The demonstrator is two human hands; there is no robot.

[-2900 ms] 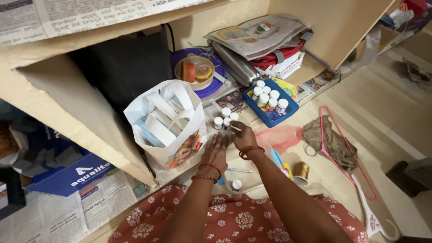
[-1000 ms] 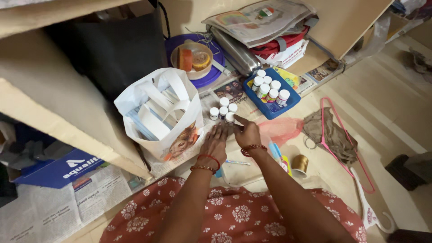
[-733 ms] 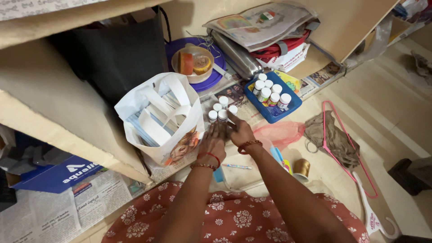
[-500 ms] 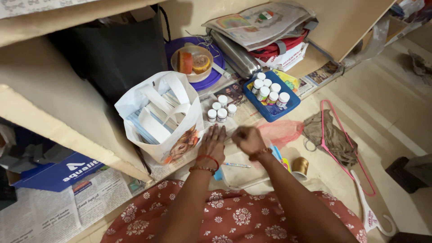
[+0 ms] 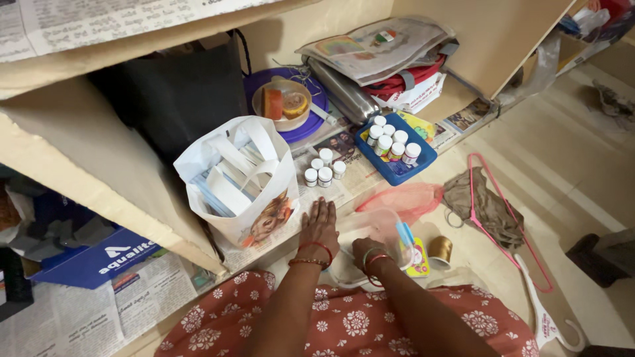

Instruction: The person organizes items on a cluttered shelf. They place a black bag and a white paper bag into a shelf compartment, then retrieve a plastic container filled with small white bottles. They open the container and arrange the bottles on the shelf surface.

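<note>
**Hands at the edge of the low shelf**

The fingers of the left hand (image 5: 319, 226) lie spread and flat, palm down, on the newspaper (image 5: 344, 173) that lines the shelf, holding nothing. The right hand (image 5: 368, 252) sits just beside it and nearer the body, its fingers curled into a clear plastic bag (image 5: 380, 228) that rests on the floor; whether they pinch the plastic or something inside it cannot be told. Both wrists carry red and gold bangles.

Just beyond the left hand's fingertips stands a small cluster of little white-capped bottles (image 5: 322, 172), upright on the newspaper, apart from the hand. To the left of that hand, touching the shelf paper, stands a white carrier bag (image 5: 241, 182) with its handles up and packets inside.

Right of the cluster is a blue tray (image 5: 397, 153) with more white-capped bottles standing in it. Between the tray and the right hand lies a pinkish-red net bag (image 5: 409, 197). Near the right hand's far side sits a small gold tin (image 5: 439, 249) on the floor, and past it a pink hanger (image 5: 508, 246) with a brown cloth (image 5: 481, 203) lying over it.

Further back on the shelf are a purple lid with a bowl (image 5: 283, 104) on top, a steel flask (image 5: 343, 94) and folded newspapers.
</note>
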